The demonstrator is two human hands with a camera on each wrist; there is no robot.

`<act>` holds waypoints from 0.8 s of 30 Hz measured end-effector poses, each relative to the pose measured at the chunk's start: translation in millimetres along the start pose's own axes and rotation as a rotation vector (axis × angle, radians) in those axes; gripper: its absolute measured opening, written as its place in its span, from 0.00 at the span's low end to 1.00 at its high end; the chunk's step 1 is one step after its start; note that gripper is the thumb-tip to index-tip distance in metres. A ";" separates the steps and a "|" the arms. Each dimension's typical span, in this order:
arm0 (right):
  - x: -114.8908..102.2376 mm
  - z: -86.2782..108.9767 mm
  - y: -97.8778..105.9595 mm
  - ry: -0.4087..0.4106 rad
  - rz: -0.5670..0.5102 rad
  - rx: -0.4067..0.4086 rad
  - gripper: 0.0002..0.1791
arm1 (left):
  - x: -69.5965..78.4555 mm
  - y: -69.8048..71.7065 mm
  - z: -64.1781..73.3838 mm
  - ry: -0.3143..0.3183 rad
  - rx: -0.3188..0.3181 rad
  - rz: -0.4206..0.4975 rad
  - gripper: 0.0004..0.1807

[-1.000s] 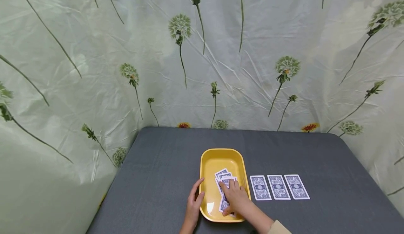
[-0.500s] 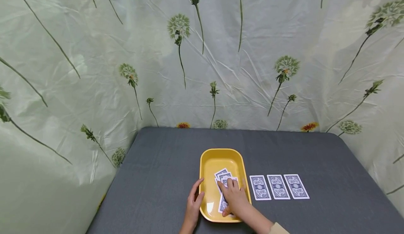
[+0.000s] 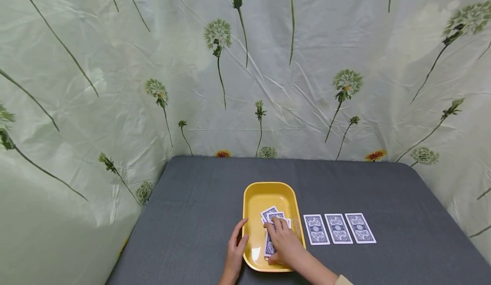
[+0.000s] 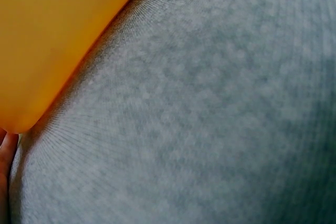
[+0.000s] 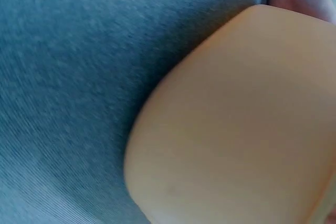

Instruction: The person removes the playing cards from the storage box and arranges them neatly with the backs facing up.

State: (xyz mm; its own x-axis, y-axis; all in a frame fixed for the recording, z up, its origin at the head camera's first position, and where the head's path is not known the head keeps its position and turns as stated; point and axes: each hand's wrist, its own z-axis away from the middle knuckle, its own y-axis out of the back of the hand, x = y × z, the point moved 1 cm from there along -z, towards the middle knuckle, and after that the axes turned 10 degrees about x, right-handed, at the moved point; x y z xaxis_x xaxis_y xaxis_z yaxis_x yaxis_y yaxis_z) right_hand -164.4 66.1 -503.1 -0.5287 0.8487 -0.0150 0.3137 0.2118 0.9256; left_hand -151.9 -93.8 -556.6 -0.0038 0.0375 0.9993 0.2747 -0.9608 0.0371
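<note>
A yellow tray sits on the grey table. Inside it lies a loose, overlapping pile of playing cards, backs up with blue patterns. Over the pile, my right hand grips the uppermost cards, fingertips at the far end and thumb at the near end; how many it holds is hidden. My left hand rests at the tray's left side, fingers fairly straight and touching near the rim. The tray's outer wall fills a corner of the left wrist view. In the right wrist view the tray wall blocks sight of the cards.
Three face-down playing cards, a left card, a middle card and a right card, stand in a row right of the tray. Patterned cloth hangs behind the dark grey tabletop.
My right hand has shifted slightly within the tray. The upper cards under it have slid a little and the pile looks rearranged. My left hand, the tray and the row of three cards stay put.
</note>
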 end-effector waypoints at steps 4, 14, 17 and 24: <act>0.1 -3.2 5.6 0.007 0.033 0.018 0.46 | 0.7 -0.1 -0.1 0.002 -0.007 0.013 0.22; 8.4 -17.1 33.0 0.033 -0.154 -0.101 0.48 | -0.9 0.0 -0.1 0.015 -0.001 -0.007 0.21; 11.4 -18.9 37.0 0.054 -0.150 -0.153 0.49 | 0.3 -0.1 0.3 0.015 0.001 0.003 0.21; 13.5 -12.5 31.5 0.097 -0.153 -0.252 0.46 | 0.0 -0.8 0.4 0.007 0.010 0.001 0.21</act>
State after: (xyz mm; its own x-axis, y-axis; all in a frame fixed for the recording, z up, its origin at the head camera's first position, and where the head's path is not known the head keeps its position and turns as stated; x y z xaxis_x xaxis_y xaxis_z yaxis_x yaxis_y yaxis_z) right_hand -171.5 78.1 -469.4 -0.6313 0.7635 -0.1364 0.0256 0.1963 0.9802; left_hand -151.7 -92.9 -556.6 -0.0106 0.0343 0.9994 0.2842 -0.9581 0.0359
